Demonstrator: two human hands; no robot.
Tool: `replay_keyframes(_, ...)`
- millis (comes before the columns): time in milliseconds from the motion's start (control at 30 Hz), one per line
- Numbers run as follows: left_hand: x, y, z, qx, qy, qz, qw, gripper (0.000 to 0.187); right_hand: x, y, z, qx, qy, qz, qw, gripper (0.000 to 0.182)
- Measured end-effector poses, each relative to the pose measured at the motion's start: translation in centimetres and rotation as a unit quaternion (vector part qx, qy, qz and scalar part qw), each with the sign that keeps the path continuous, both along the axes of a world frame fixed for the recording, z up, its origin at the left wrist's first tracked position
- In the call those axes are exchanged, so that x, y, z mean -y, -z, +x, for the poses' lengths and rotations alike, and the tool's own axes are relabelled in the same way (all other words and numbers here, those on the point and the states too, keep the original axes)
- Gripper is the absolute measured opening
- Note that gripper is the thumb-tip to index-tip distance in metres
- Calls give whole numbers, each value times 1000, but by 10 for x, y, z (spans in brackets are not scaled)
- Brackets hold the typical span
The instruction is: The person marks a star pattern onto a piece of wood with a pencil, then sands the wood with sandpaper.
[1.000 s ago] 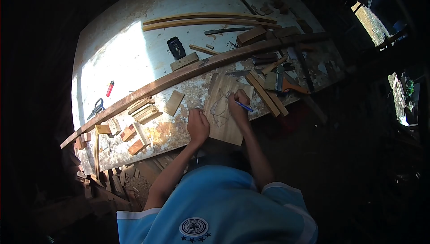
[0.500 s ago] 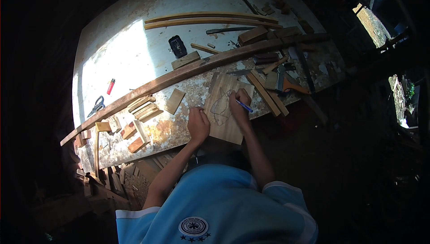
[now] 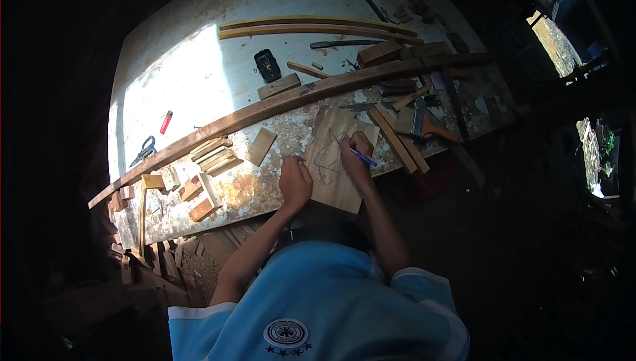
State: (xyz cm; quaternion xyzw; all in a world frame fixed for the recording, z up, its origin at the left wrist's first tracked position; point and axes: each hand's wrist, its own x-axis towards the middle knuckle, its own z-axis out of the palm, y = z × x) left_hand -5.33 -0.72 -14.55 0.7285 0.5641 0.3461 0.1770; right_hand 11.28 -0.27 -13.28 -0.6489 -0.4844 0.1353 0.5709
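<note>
A flat wooden board (image 3: 334,192) lies at the near edge of the workbench, with curved dark lines drawn on its face. My right hand (image 3: 358,157) rests on it, fingers closed around a blue pen (image 3: 363,157) whose tip end is hidden by the hand. My left hand (image 3: 295,179) is curled closed at the board's left edge, and I cannot make out what is between its fingers. Left of that hand lies a small rectangular wood piece (image 3: 261,147). Two wood strips (image 3: 397,139) lie just right of the board.
A long wooden bar (image 3: 265,106) crosses the workbench (image 3: 245,195) behind the board. Small wood blocks (image 3: 215,157) lie at left, near scissors (image 3: 144,151) and a red lighter (image 3: 165,122). An orange-handled brush (image 3: 434,129) is at right. A black box (image 3: 267,66) stands beyond the bar.
The view has shifted slightly. Both hands keep nearly the same places on the board, the right still holding the pen over the drawn lines.
</note>
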Motion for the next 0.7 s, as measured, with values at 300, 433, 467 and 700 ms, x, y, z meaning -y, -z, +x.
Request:
replay_keyframes(300,0,3,0,-5,-5,0,1000,9,3,0,-2,24,-40,-16,999,20)
replay_keyframes(433,0,0,1,-3,-3,-1,1000,9,1,0,-2,15,-116,16,993,27)
replay_keyframes(467,0,0,1,-3,-4,-1,1000,9,1,-1,-1,15,-109,24,994,27)
replay_keyframes(700,0,0,1,4,-4,7,1000,8,3,-3,2,7,-140,-6,990,22)
